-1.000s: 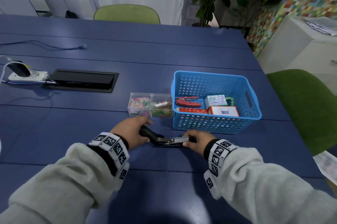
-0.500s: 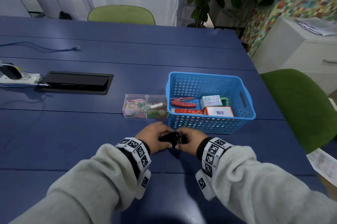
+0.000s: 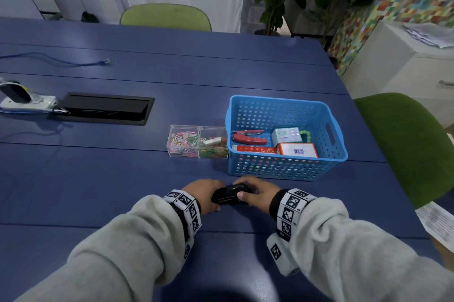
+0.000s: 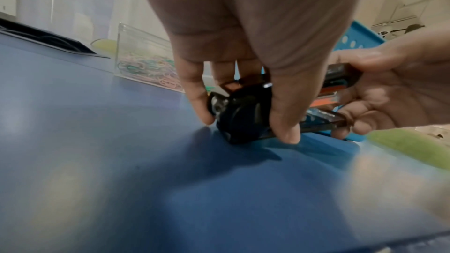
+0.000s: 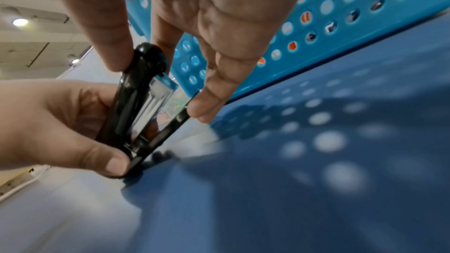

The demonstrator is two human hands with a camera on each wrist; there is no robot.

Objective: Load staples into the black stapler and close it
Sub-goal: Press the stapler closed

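Note:
The black stapler (image 3: 229, 194) lies on the blue table (image 3: 122, 178) just in front of the basket, folded nearly closed with a narrow gap left between top arm and base. My left hand (image 3: 204, 194) grips its hinge end (image 4: 241, 114) with thumb and fingers. My right hand (image 3: 256, 193) pinches the front end (image 5: 146, 91), thumb on the top arm and fingers at the base. The metal staple channel (image 5: 151, 107) shows in the right wrist view; staples inside cannot be made out.
A blue perforated basket (image 3: 285, 169) stands just beyond the hands, holding a red stapler (image 3: 248, 136) and small boxes (image 3: 296, 149). A clear box of coloured paper clips (image 3: 196, 144) sits to its left. A black cable hatch (image 3: 103, 108) and power strip (image 3: 27, 102) lie far left.
One second ago the stapler lay spread open flat between my hands. Both hands have come together and folded its top arm down onto the base.

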